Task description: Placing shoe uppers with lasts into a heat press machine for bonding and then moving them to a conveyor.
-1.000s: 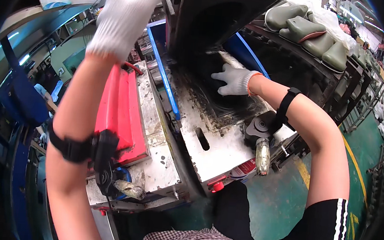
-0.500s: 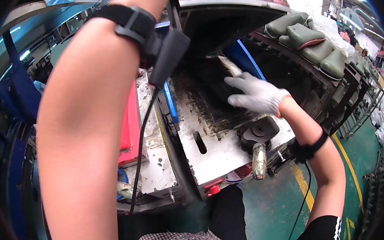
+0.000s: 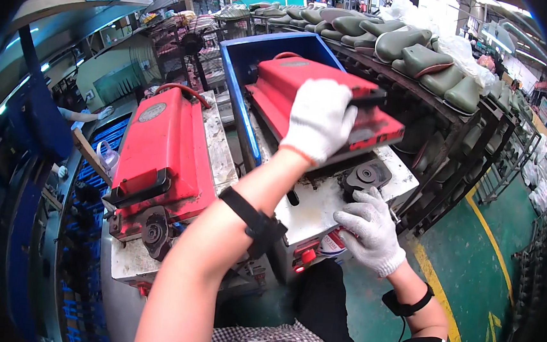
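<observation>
The left hand [image 3: 319, 120] is gripping the black handle [image 3: 370, 99] of a red cover [image 3: 291, 69], which is lying partly between a blue box's walls [image 3: 264, 47] on the white surface [image 3: 317, 206]. The right hand [image 3: 371, 233] is curling at the near right corner; whether it is clamping anything, I cannot tell. Green floor [image 3: 451, 240] is stretching beyond the right edge, green boots [image 3: 417, 60] lining a rack.
</observation>
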Tool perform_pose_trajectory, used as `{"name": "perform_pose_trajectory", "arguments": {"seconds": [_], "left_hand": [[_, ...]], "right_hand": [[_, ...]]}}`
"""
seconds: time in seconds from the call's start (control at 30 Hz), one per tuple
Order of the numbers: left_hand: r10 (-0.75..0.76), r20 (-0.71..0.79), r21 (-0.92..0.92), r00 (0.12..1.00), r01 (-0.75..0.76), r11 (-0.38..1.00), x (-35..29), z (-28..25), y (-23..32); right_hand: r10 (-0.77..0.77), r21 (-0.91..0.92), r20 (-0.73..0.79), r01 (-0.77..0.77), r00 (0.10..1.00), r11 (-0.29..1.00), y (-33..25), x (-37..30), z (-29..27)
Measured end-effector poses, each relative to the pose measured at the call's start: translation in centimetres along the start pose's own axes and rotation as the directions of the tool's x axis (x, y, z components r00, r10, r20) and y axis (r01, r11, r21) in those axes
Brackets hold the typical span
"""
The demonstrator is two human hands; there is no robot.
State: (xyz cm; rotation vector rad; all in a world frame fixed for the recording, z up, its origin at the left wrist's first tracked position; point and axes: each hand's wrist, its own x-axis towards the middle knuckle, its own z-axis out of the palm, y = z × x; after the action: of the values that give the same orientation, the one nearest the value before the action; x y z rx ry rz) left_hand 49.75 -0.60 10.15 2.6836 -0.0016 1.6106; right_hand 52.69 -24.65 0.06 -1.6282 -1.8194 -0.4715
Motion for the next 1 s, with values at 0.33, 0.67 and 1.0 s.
{"name": "perform_pose_trajectory", "arguments": {"seconds": [0.33, 0.67, 1.0], "left_hand": [[0.008, 0.009, 0.075, 1.000, -0.008, 0.997, -6.6, 2.0, 1.2], [0.009, -0.009, 0.072, 1.000, -0.008, 0.997, -6.9, 2.6, 1.1], [0.016, -0.025, 0.094, 1.000, -0.014, 0.995, -7.6, 3.0, 1.2]], "right_hand": [[-0.173, -0.333, -0.209, 0.097, 0.962, 0.938, 1.6, -0.7, 0.2], [-0.050, -0.124, -0.538, -0.020, 0.842, 0.992, 0.7, -0.2, 4.2], [-0.084, -0.371, -0.613, -0.193, 0.786, 0.908, 7.9, -3.3, 1.4]]}}
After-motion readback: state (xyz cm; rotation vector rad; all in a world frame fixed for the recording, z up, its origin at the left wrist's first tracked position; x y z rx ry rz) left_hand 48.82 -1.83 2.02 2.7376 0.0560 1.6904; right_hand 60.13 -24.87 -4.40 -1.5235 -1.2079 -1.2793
